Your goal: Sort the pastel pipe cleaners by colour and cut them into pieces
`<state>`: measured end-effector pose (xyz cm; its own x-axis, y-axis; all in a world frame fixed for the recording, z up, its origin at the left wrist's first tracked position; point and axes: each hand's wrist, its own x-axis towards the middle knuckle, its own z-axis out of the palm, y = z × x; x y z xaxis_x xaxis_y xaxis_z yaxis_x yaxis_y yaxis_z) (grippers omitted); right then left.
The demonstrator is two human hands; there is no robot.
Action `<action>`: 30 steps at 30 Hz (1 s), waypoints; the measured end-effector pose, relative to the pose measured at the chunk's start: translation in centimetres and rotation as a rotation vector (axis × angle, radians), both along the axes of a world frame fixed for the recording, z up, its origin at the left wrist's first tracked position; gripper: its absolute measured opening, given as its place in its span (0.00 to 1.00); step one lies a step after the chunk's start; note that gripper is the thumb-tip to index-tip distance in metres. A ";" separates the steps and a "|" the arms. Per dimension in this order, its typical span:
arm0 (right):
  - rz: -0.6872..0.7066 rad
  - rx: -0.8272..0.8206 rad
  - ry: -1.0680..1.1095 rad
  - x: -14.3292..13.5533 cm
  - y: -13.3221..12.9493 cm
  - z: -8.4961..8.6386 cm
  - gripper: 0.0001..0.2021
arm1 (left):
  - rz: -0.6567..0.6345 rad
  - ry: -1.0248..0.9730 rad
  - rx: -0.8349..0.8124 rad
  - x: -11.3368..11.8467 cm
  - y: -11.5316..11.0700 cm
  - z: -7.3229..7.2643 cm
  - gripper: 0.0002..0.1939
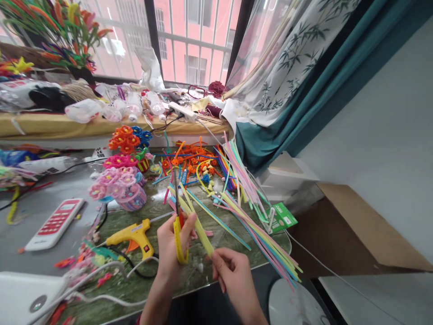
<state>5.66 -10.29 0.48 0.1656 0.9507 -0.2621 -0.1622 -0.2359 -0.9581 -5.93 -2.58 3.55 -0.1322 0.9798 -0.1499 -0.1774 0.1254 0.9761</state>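
Note:
Yellow-handled scissors (177,241) are in my left hand (165,246), which is closed on them with the dark blades pointing up and away. Between my hands runs a small bunch of pale yellow pipe cleaners (203,237). My right hand (233,273) pinches its near end, while the bunch passes close by my left thumb; whether that thumb presses on it I cannot tell. Beyond the blades lie loose orange pipe-cleaner pieces (192,155). To the right rests a pile of pastel pipe cleaners (264,239) in pink, yellow and blue.
A yellow glue gun (133,237) with its cable lies left of my hands. Behind it stand pink pipe-cleaner flowers (117,185) in a striped pot. A white remote-like device (56,224) is farther left. A green card (282,217) lies at the table's right edge, near a cardboard box (372,225).

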 end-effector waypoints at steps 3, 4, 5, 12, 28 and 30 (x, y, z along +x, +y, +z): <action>0.085 -0.025 -0.015 0.3 -0.7 -0.4 0.27 | 0.010 -0.013 0.010 -0.4 0.7 0.5 0.22; 0.104 -0.028 -0.012 0.3 -0.8 -0.5 0.27 | 0.010 -0.013 0.011 -0.5 0.8 0.5 0.23; 0.110 -0.029 -0.007 0.4 -0.9 -0.6 0.27 | 0.013 -0.012 0.008 -0.6 0.9 0.5 0.22; -0.042 -0.009 -0.067 1.0 -1.6 -1.4 0.25 | 0.078 -0.030 0.015 -1.1 1.1 -0.4 0.19; -0.238 0.063 -0.209 2.1 -3.1 -3.1 0.22 | -0.032 -0.087 -0.064 0.1 -0.8 -0.4 0.27; -0.222 0.079 -0.230 1.8 -3.2 -3.0 0.22 | -0.034 -0.123 -0.088 1.0 -1.0 -0.2 0.29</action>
<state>7.45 -13.51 -2.55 0.4172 0.9007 -0.1210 0.0215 -0.1429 -0.9895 -4.93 -3.56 3.33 -0.0748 0.9658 -0.2481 -0.2888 0.2171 0.9324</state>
